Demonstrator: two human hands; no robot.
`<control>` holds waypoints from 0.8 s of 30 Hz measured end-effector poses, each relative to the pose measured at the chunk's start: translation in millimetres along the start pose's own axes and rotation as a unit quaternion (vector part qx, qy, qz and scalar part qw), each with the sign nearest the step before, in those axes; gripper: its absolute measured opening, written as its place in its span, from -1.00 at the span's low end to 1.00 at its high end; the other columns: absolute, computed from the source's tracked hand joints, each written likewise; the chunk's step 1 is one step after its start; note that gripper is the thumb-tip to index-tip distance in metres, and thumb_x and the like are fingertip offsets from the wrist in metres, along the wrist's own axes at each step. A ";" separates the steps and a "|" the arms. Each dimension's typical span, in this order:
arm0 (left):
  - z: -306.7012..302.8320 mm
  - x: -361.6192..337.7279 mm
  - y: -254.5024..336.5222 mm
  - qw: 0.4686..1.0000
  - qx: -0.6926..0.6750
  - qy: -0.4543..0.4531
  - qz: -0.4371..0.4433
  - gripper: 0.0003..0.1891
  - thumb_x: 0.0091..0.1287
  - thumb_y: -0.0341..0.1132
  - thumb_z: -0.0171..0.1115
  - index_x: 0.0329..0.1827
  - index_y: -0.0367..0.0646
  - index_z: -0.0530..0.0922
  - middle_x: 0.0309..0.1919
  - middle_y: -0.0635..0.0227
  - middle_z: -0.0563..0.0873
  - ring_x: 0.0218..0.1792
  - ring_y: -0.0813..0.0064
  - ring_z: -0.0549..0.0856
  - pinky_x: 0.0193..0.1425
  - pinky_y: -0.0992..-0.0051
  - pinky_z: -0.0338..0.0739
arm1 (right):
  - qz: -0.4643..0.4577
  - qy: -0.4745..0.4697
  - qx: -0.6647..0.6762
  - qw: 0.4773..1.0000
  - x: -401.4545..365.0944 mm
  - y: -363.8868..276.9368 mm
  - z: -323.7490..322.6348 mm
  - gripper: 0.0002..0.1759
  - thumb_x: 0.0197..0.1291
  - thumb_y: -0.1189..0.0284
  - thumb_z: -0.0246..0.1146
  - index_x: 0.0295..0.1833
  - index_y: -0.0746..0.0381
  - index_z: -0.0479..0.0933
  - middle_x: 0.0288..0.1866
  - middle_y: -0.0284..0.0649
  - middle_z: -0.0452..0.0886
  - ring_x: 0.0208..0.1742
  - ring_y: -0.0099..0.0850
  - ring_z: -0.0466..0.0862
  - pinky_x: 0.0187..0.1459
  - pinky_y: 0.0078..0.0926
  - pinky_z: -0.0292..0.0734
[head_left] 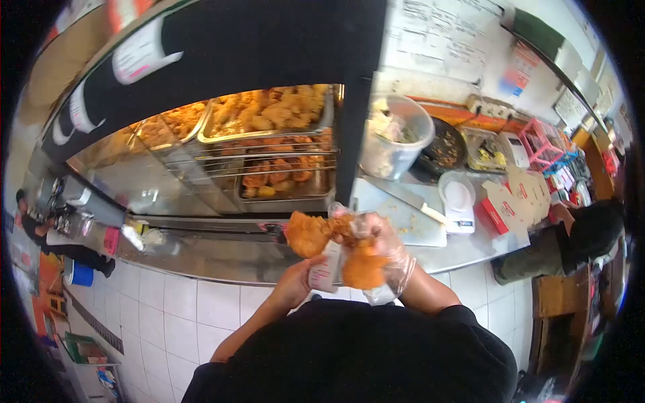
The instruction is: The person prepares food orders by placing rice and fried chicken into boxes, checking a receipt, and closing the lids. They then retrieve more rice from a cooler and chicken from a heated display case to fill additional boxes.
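Observation:
Pieces of fried chicken [365, 266] are gripped in my right hand [385, 243], which wears a clear plastic glove. Another golden piece [306, 234] sticks out to the left, above my left hand. My left hand [294, 283] is bare and closed around a small white paper packet [325, 272] with reddish print. The packet is just below and left of the chicken. Both hands are close together in front of my body, near the counter's edge.
A heated display case [282, 221] with trays of fried food stands ahead-left. On the counter are a cutting board [396, 218] with a knife [413, 200], a plastic tub [396, 151], a pan [445, 151] and red boxes [500, 208]. Two other people stand at far left and right.

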State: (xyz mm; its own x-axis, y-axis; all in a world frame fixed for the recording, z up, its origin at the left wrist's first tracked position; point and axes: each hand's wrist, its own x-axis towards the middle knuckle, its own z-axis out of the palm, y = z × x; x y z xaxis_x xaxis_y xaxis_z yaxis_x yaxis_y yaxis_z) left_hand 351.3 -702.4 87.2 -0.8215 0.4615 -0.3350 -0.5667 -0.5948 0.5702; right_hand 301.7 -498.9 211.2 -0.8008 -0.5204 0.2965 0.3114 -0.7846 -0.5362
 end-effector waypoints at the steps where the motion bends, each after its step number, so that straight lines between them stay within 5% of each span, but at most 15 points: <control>1: 22.2 9.1 -10.9 0.995 0.093 -0.014 -0.045 -0.60 0.43 -0.18 0.00 0.19 -0.27 0.45 0.04 0.13 0.59 0.02 0.31 0.62 0.03 0.27 0.58 | -0.008 0.013 -0.004 1.000 -19.0 -17.4 -8.9 -0.79 -0.08 0.46 0.44 -0.34 0.19 0.54 0.21 -0.06 0.42 0.17 -0.22 0.49 0.07 -0.30 0.54; 4: 64.0 34.6 -57.4 0.938 0.340 -0.062 0.012 -0.62 0.41 -0.20 0.03 0.12 -0.33 0.48 0.01 0.13 0.60 0.01 0.30 0.61 0.07 0.25 0.55 | -0.006 0.046 0.177 0.983 -78.8 -85.2 -43.0 -0.74 0.19 0.36 0.18 -0.07 0.27 0.48 0.17 -0.02 0.44 -0.08 -0.24 0.58 -0.07 -0.36 0.60; 7: 108.9 78.9 -91.1 0.987 0.162 0.005 -0.006 -0.65 0.39 -0.24 0.06 0.06 -0.36 0.51 0.01 0.11 0.60 0.01 0.29 0.61 0.12 0.25 0.51 | -0.023 0.063 0.216 0.974 -143.2 -176.2 -80.2 -0.57 0.30 0.27 0.08 0.15 0.32 0.36 0.10 -0.03 0.48 -0.29 -0.31 0.63 -0.27 -0.44 0.63; 9: 124.5 108.7 -105.9 0.997 0.080 0.012 -0.001 -0.62 0.41 -0.25 0.00 0.10 -0.40 0.48 0.06 0.09 0.57 0.03 0.24 0.59 0.14 0.21 0.49 | -0.140 0.204 0.033 0.968 -191.7 -231.1 -114.9 -0.54 0.28 0.23 0.13 0.17 0.30 0.36 0.04 -0.04 0.53 -0.22 -0.34 0.64 -0.19 -0.41 0.63; 11: 158.3 128.6 -113.7 0.996 0.079 -0.013 0.045 -0.59 0.42 -0.25 -0.06 0.15 -0.43 0.43 0.15 0.06 0.50 0.11 0.21 0.55 0.20 0.18 0.44 | -0.222 0.350 -0.079 0.907 -229.5 -284.3 -134.5 -0.51 0.25 0.22 0.18 0.18 0.29 0.36 0.00 -0.06 0.57 -0.12 -0.35 0.64 -0.09 -0.37 0.63; 13: 178.2 145.6 -119.8 0.996 0.054 -0.021 0.061 -0.58 0.44 -0.25 -0.10 0.16 -0.45 0.41 0.17 0.03 0.49 0.14 0.20 0.53 0.21 0.19 0.44 | -0.251 0.325 -0.179 0.894 -263.4 -340.0 -152.7 -0.54 0.23 0.24 0.21 0.14 0.30 0.40 0.02 -0.12 0.57 -0.02 -0.32 0.62 0.06 -0.26 0.57; 19: 198.2 174.3 -136.9 0.988 0.082 0.002 0.130 -0.57 0.44 -0.24 -0.13 0.15 -0.46 0.41 0.19 0.02 0.47 0.17 0.18 0.51 0.24 0.14 0.41 | -0.323 0.423 -0.233 0.814 -326.6 -478.1 -237.3 -0.54 0.31 0.28 0.12 0.18 0.38 0.38 0.12 -0.07 0.53 0.09 -0.29 0.58 0.20 -0.33 0.46; 22: 222.9 190.3 -142.4 0.995 0.053 0.031 0.075 -0.59 0.44 -0.23 -0.12 0.14 -0.42 0.43 0.20 0.03 0.47 0.17 0.20 0.52 0.25 0.18 0.40 | -0.307 0.425 -0.119 0.843 -348.7 -516.4 -292.4 -0.57 0.31 0.27 0.14 0.16 0.34 0.40 0.11 -0.08 0.53 0.09 -0.29 0.58 0.16 -0.34 0.50; 24: 241.7 205.3 -146.8 0.998 0.028 0.043 0.040 -0.60 0.44 -0.23 -0.12 0.13 -0.41 0.44 0.20 0.04 0.46 0.17 0.22 0.52 0.26 0.20 0.40 | -0.345 0.493 -0.113 0.791 -346.2 -535.1 -319.7 -0.59 0.30 0.27 0.15 0.15 0.30 0.41 0.06 -0.10 0.56 0.06 -0.29 0.60 0.11 -0.38 0.53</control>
State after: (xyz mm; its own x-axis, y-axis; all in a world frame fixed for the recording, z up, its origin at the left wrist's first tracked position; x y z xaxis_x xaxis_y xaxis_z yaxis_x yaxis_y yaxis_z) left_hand 281.3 -361.2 116.0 -0.8680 0.3539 -0.3482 -0.4961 -0.5889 0.6380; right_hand 248.8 208.9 142.9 -0.7845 0.6085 -0.1196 -0.3847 -0.6288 -0.6757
